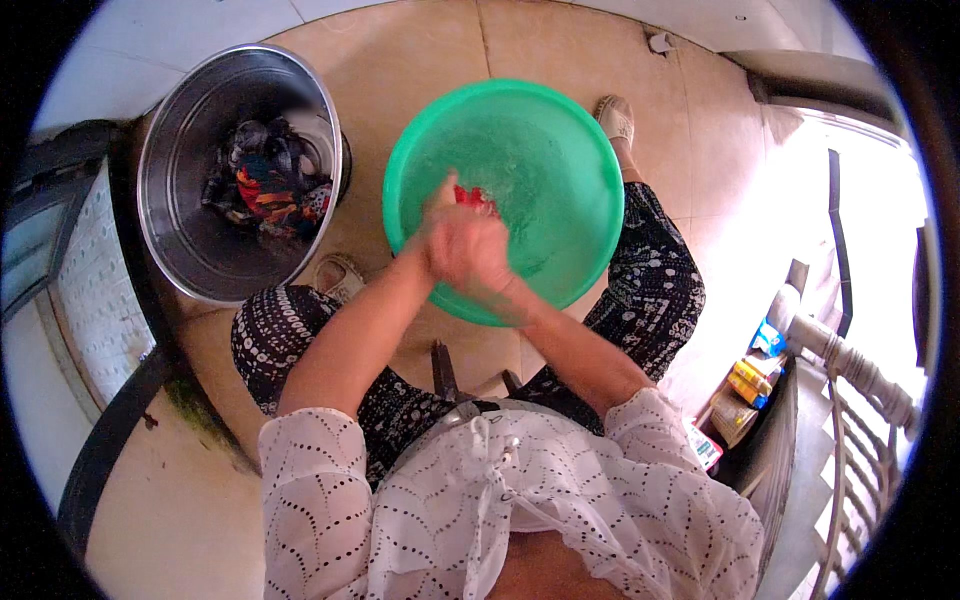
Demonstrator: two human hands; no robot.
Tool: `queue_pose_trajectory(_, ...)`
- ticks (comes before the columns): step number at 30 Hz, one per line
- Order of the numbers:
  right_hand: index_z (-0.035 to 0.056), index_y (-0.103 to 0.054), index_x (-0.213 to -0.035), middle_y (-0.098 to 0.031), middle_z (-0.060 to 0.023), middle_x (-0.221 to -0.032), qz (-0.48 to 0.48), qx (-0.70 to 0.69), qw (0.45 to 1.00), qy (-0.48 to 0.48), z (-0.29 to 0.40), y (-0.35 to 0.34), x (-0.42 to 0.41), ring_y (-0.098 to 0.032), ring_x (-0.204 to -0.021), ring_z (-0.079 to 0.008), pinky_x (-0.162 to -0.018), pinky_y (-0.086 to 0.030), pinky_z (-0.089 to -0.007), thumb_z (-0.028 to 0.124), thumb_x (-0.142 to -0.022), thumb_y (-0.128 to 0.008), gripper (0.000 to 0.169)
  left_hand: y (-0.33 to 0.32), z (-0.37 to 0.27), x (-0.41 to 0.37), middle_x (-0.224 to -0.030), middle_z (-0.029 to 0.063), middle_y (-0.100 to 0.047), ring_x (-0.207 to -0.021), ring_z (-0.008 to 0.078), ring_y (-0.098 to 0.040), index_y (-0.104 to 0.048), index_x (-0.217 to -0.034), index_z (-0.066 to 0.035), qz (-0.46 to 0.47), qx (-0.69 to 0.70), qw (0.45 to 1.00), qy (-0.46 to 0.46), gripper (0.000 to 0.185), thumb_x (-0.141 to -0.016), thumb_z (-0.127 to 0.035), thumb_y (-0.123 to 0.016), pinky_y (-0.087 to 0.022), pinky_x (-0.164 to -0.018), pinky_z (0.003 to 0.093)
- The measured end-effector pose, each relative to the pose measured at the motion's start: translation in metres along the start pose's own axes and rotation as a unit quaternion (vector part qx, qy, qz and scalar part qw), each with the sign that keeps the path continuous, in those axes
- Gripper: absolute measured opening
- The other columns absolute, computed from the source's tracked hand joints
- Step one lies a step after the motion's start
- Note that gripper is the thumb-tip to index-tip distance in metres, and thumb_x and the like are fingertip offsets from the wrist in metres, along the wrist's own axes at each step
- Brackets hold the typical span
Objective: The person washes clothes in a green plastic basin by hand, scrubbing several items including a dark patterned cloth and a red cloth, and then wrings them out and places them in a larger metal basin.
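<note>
A round green plastic basin stands on the floor between my knees, with water that looks foamy in it. Over its near left part my left hand and my right hand are pressed together, blurred by motion. A small red cloth shows just beyond my knuckles, and both hands seem closed around it. Most of that cloth is hidden by my fingers. To the left, a large metal tub holds a heap of dark and multicoloured wet-looking clothes.
Tan floor tiles lie around the basin. My feet in light shoes flank it. On the right are a stone balustrade and a basket near yellow and blue packets. A dark curved frame edge stands at left.
</note>
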State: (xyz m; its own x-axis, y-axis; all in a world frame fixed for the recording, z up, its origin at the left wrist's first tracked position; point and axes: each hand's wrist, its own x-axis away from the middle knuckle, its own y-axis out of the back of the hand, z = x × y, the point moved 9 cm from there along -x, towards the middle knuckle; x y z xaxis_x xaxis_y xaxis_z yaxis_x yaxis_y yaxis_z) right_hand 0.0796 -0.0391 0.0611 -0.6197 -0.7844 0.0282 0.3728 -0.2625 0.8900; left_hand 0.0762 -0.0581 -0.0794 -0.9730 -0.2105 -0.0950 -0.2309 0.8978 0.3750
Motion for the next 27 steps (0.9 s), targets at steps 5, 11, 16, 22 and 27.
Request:
queue_pose_trajectory(5,0.0046,-0.059,-0.068,-0.06,-0.021,-0.069,0.049,0.169,0.984,0.002,-0.07,-0.057,-0.03,-0.059,-0.059,-0.0358,-0.053,-0.047,-0.0472,0.027,-0.079,-0.045,0.029,-0.005,0.045,-0.003,-0.089,0.0068,-0.057,-0.076,0.0207,-0.055,-0.054,-0.087,-0.01,-0.116,0.376,0.902,0.177,0.023,-0.089,-0.026,-0.037,-0.047,-0.067,0.0332)
queue_pose_trajectory(11,0.0086,-0.054,-0.062,-0.054,-0.0155,-0.059,-0.102,-0.043,0.989,0.096,-0.033,-0.018,-0.006,-0.056,-0.054,-0.0339,-0.048,-0.044,-0.0448,0.021,-0.071,-0.054,0.015,0.01,0.034,0.009,-0.085,0.0076,-0.057,-0.075,0.0213,-0.054,-0.05,-0.079,-0.01,-0.124,0.638,0.614,0.448,0.027,-0.09,-0.028,-0.034,-0.047,-0.068,0.0366)
queue_pose_trajectory(16,0.0064,-0.059,-0.066,-0.058,-0.0163,-0.062,0.002,0.082,0.996,0.021,-0.075,-0.041,-0.039,-0.059,-0.055,-0.0338,-0.049,-0.047,-0.0449,0.026,-0.077,-0.047,0.025,-0.01,0.009,0.005,-0.09,0.0065,-0.058,-0.081,0.0222,-0.056,-0.056,-0.086,-0.01,-0.224,0.676,0.532,0.458,0.028,-0.09,-0.03,-0.035,-0.047,-0.071,0.0377)
queue_pose_trajectory(22,0.0101,-0.055,-0.064,-0.057,-0.0123,-0.062,0.025,0.099,0.994,0.038,-0.031,-0.053,-0.004,-0.057,-0.051,-0.0297,-0.041,-0.043,-0.0394,0.018,-0.072,-0.051,0.012,0.007,0.066,0.01,-0.088,0.007,-0.061,-0.08,0.023,-0.057,-0.057,-0.086,-0.008,-0.153,0.571,0.727,0.349,0.029,-0.088,-0.029,-0.037,-0.047,-0.073,0.037)
queue_pose_trajectory(27,0.0041,-0.061,-0.076,-0.061,-0.0148,-0.067,0.111,0.126,0.986,-0.024,-0.095,-0.045,-0.051,-0.059,-0.053,-0.0317,-0.047,-0.047,-0.0435,0.019,-0.078,-0.049,0.019,0.0,-0.019,-0.012,-0.076,0.005,-0.057,-0.066,0.02,-0.056,-0.054,-0.079,-0.009,-0.194,0.728,0.514,0.409,0.023,-0.086,-0.03,-0.045,-0.046,-0.068,0.0377)
